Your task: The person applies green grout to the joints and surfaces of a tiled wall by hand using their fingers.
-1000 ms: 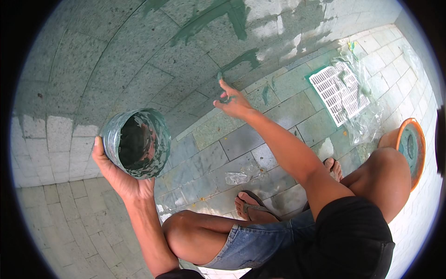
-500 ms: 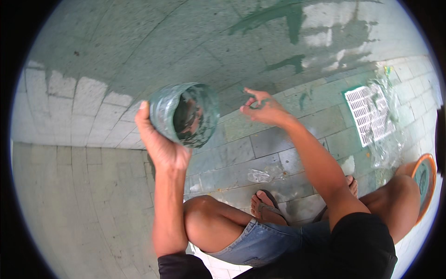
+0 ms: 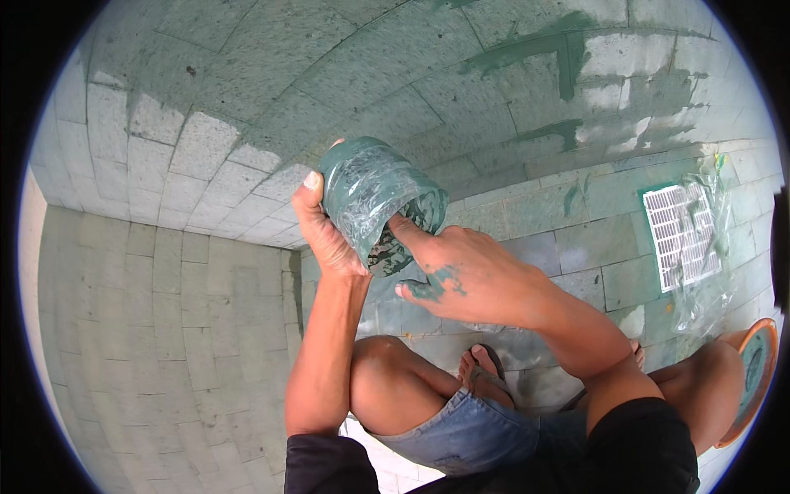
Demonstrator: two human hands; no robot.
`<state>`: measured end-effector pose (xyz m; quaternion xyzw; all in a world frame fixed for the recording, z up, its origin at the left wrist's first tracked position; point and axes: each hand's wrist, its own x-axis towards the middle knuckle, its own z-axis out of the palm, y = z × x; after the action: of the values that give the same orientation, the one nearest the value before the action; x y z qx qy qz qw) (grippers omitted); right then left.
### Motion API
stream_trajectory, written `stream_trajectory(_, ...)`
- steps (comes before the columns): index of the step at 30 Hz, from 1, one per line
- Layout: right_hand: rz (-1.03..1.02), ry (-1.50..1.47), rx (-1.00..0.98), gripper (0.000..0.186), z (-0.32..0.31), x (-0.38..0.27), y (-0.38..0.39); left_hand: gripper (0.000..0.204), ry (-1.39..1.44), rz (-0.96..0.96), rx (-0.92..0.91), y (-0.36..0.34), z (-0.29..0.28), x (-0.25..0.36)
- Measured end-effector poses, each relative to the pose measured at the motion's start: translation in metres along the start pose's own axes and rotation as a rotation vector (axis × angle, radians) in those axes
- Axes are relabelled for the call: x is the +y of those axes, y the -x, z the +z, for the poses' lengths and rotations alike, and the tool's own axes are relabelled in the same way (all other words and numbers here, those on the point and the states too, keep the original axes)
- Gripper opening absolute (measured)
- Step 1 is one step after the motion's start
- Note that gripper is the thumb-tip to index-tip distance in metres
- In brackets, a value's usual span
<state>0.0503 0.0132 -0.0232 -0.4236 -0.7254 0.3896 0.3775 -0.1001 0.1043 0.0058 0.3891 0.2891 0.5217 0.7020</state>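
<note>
A clear plastic container (image 3: 374, 185), ribbed and smeared green, is tilted with its mouth toward the lower right. My left hand (image 3: 325, 230) is closed around its side, thumb along the near edge. Dark green paste coats the inside. My right hand (image 3: 465, 272) has its front fingers inside the mouth, so their tips are hidden. Its thumb sticks out apart below, and green paste stains the thumb and the back of the hand.
A stone-tiled wall (image 3: 378, 74) with green smears rises ahead. A white slotted grate (image 3: 681, 235) lies on the tiled floor at right, a crumpled clear plastic sheet (image 3: 704, 300) beside it. An orange-rimmed basin (image 3: 761, 329) with green contents stands near my right knee.
My right hand has moved left and put its fingers into the container. The container has tipped over toward the right hand, still in my left hand.
</note>
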Motion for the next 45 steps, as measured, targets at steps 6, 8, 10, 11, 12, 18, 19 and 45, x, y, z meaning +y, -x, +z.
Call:
stream_trajectory(6, -0.022, -0.559, -0.033, 0.081, 0.018, 0.012, -0.008, 0.067, 0.083, -0.045, -0.045, 0.000, -0.007, 0.003)
stream_trajectory(8, 0.183, -0.885, -0.180, 0.084, 0.009, 0.007, -0.005, 0.068, 0.036, -0.036, -0.090, -0.002, -0.006, 0.004)
stream_trajectory(10, 0.190, -1.005, -0.201, 0.083, 0.012, 0.006, -0.006, 0.069, 0.050, -0.031, -0.064, -0.002, -0.004, 0.003)
stream_trajectory(11, 0.194, -1.063, -0.211, 0.083, 0.013, 0.005, -0.006, 0.069, 0.059, -0.027, -0.051, -0.002, -0.003, 0.003)
stream_trajectory(12, 0.216, -1.114, -0.218, 0.081, 0.014, 0.004, -0.006, 0.070, 0.038, -0.016, -0.045, -0.002, -0.002, 0.002)
stream_trajectory(18, 0.197, -1.545, -0.340, 0.056, 0.022, -0.002, -0.007, 0.069, -0.062, 0.071, -0.006, 0.001, 0.000, -0.002)
stream_trajectory(19, 0.220, -1.635, -0.385, 0.048, 0.024, 0.001, -0.008, 0.068, -0.061, 0.070, -0.016, 0.002, -0.001, -0.002)
stream_trajectory(45, 0.672, -0.527, 1.048, 0.097, -0.005, 0.217, -0.023, 0.064, 0.156, 0.120, 0.149, 0.013, -0.017, 0.023)
